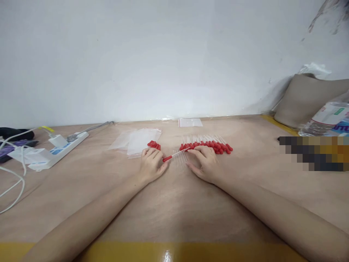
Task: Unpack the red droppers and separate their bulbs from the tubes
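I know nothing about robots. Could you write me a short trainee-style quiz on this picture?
1. Which side of the table is the power strip on? A) left B) right C) middle
2. True or false: the bottle is nearer the right hand than the left hand.
3. Fill in: the left hand's fingers are at the ____ end of the stick stretching between the hands.

Key: 1. A; 2. true; 3. red.

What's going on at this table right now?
A person's left hand holds the red end of a thin stick; its other end reaches the right hand, though whether that grips it isn't clear. More red-ended sticks lie beyond the right hand, and a small red bunch beyond the left, near translucent bags.
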Available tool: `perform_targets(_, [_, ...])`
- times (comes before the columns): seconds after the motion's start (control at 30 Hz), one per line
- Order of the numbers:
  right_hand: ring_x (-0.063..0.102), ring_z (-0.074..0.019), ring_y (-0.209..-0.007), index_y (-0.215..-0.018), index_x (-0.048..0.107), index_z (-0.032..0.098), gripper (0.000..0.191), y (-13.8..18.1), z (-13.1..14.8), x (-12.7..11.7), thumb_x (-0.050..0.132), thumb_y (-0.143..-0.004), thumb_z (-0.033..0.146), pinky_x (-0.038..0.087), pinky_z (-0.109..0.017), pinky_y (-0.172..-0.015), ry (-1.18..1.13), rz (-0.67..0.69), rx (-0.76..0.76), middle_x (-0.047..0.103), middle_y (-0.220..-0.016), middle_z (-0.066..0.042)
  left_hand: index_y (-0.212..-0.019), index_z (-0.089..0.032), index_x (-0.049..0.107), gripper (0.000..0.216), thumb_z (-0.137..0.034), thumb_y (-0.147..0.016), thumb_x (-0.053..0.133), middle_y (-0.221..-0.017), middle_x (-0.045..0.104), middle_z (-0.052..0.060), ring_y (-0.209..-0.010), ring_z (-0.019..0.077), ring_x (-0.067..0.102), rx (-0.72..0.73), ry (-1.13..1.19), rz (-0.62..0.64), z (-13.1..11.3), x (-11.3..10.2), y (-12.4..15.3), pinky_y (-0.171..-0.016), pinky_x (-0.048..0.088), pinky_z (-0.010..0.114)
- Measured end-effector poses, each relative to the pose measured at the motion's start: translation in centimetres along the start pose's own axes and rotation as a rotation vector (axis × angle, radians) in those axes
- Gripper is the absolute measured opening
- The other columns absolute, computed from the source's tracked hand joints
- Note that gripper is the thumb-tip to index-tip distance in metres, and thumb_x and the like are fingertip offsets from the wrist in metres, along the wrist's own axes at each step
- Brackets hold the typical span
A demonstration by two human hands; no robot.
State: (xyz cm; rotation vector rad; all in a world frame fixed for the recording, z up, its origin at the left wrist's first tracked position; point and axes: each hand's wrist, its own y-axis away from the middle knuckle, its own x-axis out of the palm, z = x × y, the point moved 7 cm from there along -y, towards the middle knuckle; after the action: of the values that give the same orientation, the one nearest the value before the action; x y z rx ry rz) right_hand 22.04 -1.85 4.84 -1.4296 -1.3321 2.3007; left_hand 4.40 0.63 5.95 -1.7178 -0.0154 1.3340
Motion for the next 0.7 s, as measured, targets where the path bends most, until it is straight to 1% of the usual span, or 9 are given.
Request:
perform_targets(0.07, [0.046, -0.0229, -0.098, -0.111, 0.055, 0.019, 0.036, 0.0, 0.2, -0.1, 0.052, -0.08, 0.036, 0.034, -0.038, -0.083, 0.052, -0.03, -0.038, 0.053, -0.108, -0.011, -0.072, -0.019, 0.054, 0.017, -0.033, -0.081, 0.049, -0.072, 0.062, 0.002, -0.078, 0.0181, 0.054, 0.044, 0.015, -0.014, -0.6, 0.1, 0.2, -0.079, 0.031, 0.037])
perform_targets(0.13, [0.045, -0.0233, -0.101, -0.112, 0.055, 0.022, 0.035, -0.1, 0.6, 0.4, 0.051, -0.081, 0.036, 0.032, -0.039, -0.085, 0.089, 0.013, -0.094, 0.052, -0.113, -0.01, -0.074, -0.02, 0.055, 0.016, -0.032, -0.082, 0.049, -0.071, 0.064, 0.001, -0.078, 0.0179, 0.055, 0.105, 0.021, -0.025, -1.2, 0.4, 0.0, -0.081, 0.031, 0.037])
perform_targets(0.2, [0.045, -0.0217, -0.101, -0.11, 0.057, 0.025, 0.03, -0.2, 0.7, 0.9, 0.05, -0.082, 0.034, 0.03, -0.039, -0.086, 0.1, 0.052, -0.133, 0.055, -0.111, -0.008, -0.073, -0.02, 0.055, 0.016, -0.032, -0.082, 0.05, -0.073, 0.065, 0.001, -0.08, 0.0176, 0.055, 0.171, 0.028, -0.037, -1.9, 0.5, -0.1, -0.082, 0.031, 0.037])
perform_targets(0.33, [0.047, -0.0172, -0.093, -0.096, 0.063, 0.026, 0.02, -0.4, 0.7, 1.4, 0.047, -0.085, 0.031, 0.026, -0.037, -0.086, 0.086, 0.065, -0.143, 0.061, -0.097, -0.004, -0.072, -0.02, 0.056, 0.015, -0.031, -0.082, 0.052, -0.076, 0.067, 0.0, -0.08, 0.0167, 0.054, 0.232, 0.04, -0.062, -2.6, 0.6, -0.2, -0.082, 0.032, 0.037])
perform_targets(0.4, [0.048, -0.016, -0.09, -0.091, 0.065, 0.024, 0.02, -0.5, 0.7, 1.5, 0.046, -0.086, 0.031, 0.026, -0.037, -0.086, 0.076, 0.06, -0.138, 0.063, -0.091, -0.003, -0.082, -0.02, 0.059, 0.013, -0.032, -0.081, 0.054, -0.083, 0.067, 0.001, -0.085, 0.0179, 0.054, 0.219, 0.051, -0.076, -2.6, 0.6, -0.4, -0.085, 0.032, 0.038])
perform_targets(0.47, [0.049, -0.0156, -0.087, -0.089, 0.065, 0.024, 0.021, -0.4, 0.7, 1.6, 0.046, -0.086, 0.031, 0.025, -0.037, -0.085, 0.067, 0.058, -0.136, 0.063, -0.086, -0.002, -0.096, -0.021, 0.059, 0.02, -0.034, -0.081, 0.055, -0.095, 0.066, 0.002, -0.092, 0.0191, 0.053, 0.225, 0.069, -0.07, -2.8, 0.8, -0.6, -0.089, 0.03, 0.04])
perform_targets(0.53, [0.049, -0.0153, -0.084, -0.09, 0.065, 0.023, 0.021, -0.4, 0.8, 1.6, 0.046, -0.086, 0.03, 0.025, -0.037, -0.086, 0.06, 0.065, -0.145, 0.064, -0.08, -0.002, -0.102, -0.024, 0.058, 0.024, -0.035, -0.081, 0.055, -0.101, 0.065, 0.002, -0.097, 0.0194, 0.052, 0.264, 0.087, -0.046, -3.3, 1.2, -0.8, -0.092, 0.028, 0.042])
perform_targets(0.6, [0.049, -0.0145, -0.082, -0.09, 0.065, 0.023, 0.02, -0.3, 1.0, 1.5, 0.046, -0.086, 0.029, 0.023, -0.037, -0.087, 0.054, 0.065, -0.162, 0.064, -0.074, -0.001, -0.099, -0.026, 0.06, 0.019, -0.032, -0.083, 0.053, -0.098, 0.066, 0.0, -0.095, 0.0184, 0.053, 0.295, 0.101, -0.033, -3.6, 1.5, -0.9, -0.093, 0.027, 0.042])
perform_targets(0.7, [0.048, -0.0129, -0.075, -0.087, 0.065, 0.024, 0.02, -0.3, 1.2, 1.2, 0.046, -0.086, 0.028, 0.022, -0.038, -0.089, 0.061, 0.045, -0.179, 0.062, -0.065, 0.001, -0.09, -0.024, 0.062, 0.012, -0.028, -0.083, 0.052, -0.088, 0.068, -0.001, -0.089, 0.0175, 0.054, 0.312, 0.093, -0.051, -3.9, 1.5, -0.9, -0.092, 0.027, 0.043])
